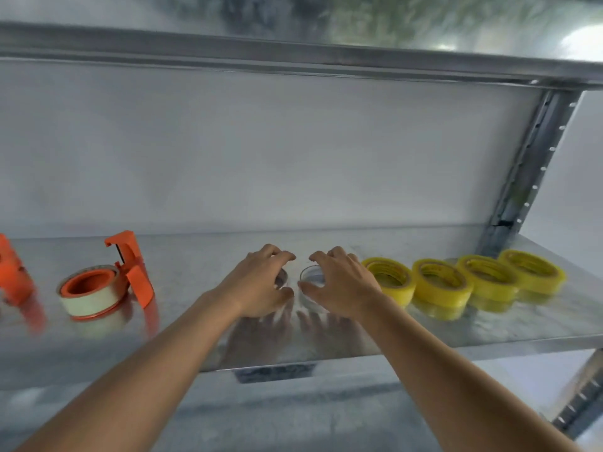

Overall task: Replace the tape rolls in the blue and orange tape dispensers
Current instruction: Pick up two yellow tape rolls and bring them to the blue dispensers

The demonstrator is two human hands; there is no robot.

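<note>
Reaching over a shiny galvanized metal shelf (424, 331), both hands are seen from the head camera. A small clear roll (311, 276) is partly covered by the curled fingers of the right hand (339, 285); whether it is actually gripped cannot be told. A second round object, mostly hidden, lies under the curled left hand (261, 282). Four glossy yellow tape rolls (440, 282) lie flat in a touching row to the right. An orange plastic tape dispenser (107, 282), loaded with a pale roll, lies to the left, with another orange piece (13, 272) at the frame edge.
</note>
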